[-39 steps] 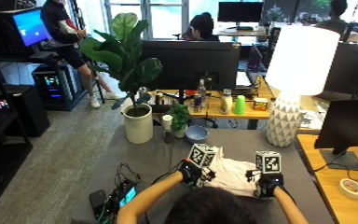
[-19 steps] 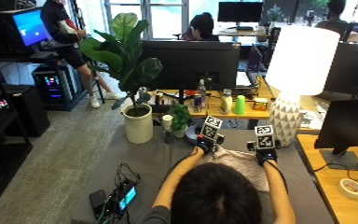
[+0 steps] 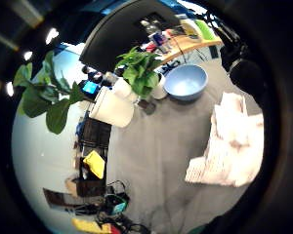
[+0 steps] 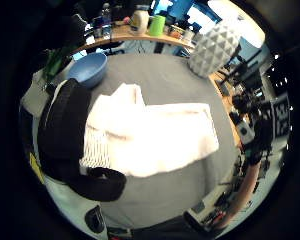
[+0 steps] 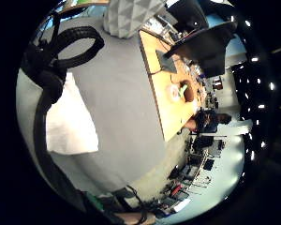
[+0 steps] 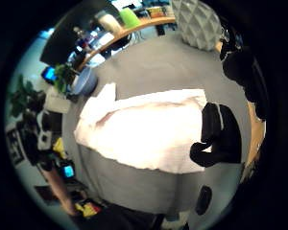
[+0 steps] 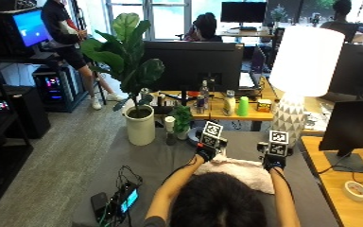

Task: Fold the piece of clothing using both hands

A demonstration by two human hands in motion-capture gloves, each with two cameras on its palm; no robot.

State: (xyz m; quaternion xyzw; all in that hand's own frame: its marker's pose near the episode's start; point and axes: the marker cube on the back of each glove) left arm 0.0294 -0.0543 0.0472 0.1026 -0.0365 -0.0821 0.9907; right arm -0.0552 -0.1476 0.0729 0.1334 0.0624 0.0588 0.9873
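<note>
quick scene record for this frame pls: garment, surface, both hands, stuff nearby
garment: white piece of clothing, lying partly folded
surface: grey table
left hand: at the garment's left far edge, fingers curled on the cloth
right hand: at the garment's right far edge, fingers curled on the cloth
nearby: blue bowl beyond the garment, white lamp at the far right, small potted plant

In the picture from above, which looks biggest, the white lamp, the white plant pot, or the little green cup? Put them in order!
1. White lamp, biggest.
2. White plant pot.
3. Green cup, smallest.
The cup stands farther back, so it may look a bit smaller than it is.
</note>
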